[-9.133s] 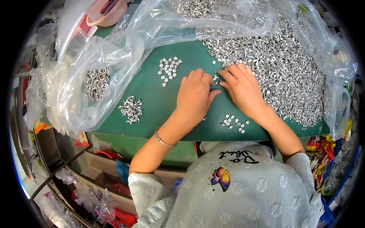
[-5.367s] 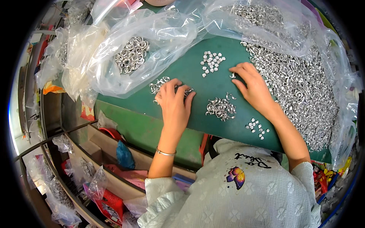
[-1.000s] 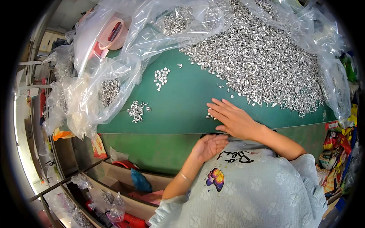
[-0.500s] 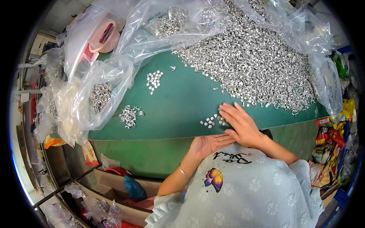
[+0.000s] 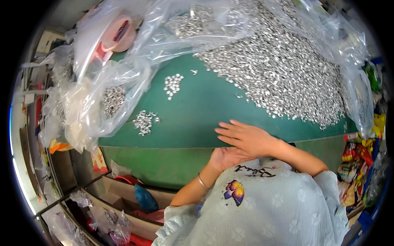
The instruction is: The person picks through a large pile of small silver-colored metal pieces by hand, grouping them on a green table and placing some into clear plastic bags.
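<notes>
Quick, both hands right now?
Right hand: open, palm down; anything beneath is hidden.
Left hand: partly covered by the right hand; open or closed cannot be told.

Glossy silvery metal pieces (image 5: pixel 283 74) are glinting in a rough-surfaced heap, while a smooth green bench (image 5: pixel 184 127) is giving a near-matt sheen. Clear, wrinkled plastic bags (image 5: pixel 88 125) are catching bright highlights, a pink plastic basket (image 5: pixel 128 41) is looking faintly glossy, a polished metal bangle (image 5: pixel 202 181) is shining, and a pale, matt cloth top (image 5: pixel 266 209) is showing crinkled texture.
</notes>
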{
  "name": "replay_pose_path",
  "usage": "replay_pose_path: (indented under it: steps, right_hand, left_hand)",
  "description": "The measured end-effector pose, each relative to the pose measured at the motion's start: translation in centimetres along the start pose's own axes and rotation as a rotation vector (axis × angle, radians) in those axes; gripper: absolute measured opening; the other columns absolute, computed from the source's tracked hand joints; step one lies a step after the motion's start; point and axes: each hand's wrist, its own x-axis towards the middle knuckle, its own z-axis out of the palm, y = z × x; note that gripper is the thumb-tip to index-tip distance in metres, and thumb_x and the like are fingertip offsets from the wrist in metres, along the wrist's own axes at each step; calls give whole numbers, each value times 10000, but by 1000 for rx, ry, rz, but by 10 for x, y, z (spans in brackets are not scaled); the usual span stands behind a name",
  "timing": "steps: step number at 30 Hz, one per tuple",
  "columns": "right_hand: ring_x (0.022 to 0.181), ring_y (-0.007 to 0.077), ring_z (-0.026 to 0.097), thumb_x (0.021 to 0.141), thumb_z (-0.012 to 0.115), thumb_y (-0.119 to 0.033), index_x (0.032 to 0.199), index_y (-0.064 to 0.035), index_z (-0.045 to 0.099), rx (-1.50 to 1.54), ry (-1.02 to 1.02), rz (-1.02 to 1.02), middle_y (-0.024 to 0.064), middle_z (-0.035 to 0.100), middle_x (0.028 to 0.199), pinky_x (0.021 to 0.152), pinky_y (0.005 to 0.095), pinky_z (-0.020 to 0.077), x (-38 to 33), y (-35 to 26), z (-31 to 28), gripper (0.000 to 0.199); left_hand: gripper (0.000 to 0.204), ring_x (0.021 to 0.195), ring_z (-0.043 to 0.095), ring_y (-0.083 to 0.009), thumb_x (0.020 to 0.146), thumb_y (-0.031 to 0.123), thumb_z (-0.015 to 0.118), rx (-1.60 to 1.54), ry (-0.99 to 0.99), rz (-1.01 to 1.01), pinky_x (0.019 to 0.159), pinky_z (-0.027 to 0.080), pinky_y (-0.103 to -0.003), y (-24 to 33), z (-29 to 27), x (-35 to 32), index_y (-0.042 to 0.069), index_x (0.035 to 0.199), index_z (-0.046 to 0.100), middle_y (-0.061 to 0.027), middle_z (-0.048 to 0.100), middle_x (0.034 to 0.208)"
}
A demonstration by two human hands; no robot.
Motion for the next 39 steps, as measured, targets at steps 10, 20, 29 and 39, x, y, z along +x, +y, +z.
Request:
replay_pose_path:
  steps: [10,20,29,39]
  right_hand:
    - [1190,321,541,848,630,-73,1157,14,611,432,159,-69,158,593,1212,1013,429,427,-31,-33,4,322]
    - [868,230,629,883,578,35,1033,27,658,385,927,485,131,649,963,760,313,498,-78,-15,-28,170]
    - [880,281,601,830,608,48,1005,10,672,77,1229,712,137,624,974,777,335,482,-137,14,-45,190]
    - [832,261,617,840,612,27,964,0,690,53,1201,709,124,655,910,753,349,491,-161,42,-66,150]
  left_hand:
    - [351,1048,610,-311,1002,215,349,344,254,-8,953,498,-427,27,-50,-18,-54,1152,519,-198,584,1143]
    - [230,766,570,-178,936,126,546,904,518,247,677,503,-283,-25,83,-7,-30,1102,578,-75,581,881]
    - [307,889,568,-220,946,51,458,936,543,81,721,513,-322,-60,162,243,-44,1237,476,-150,540,1000]
    - [230,726,514,-174,934,27,458,1260,257,16,608,459,-268,-99,218,464,-61,1145,486,-118,508,898]
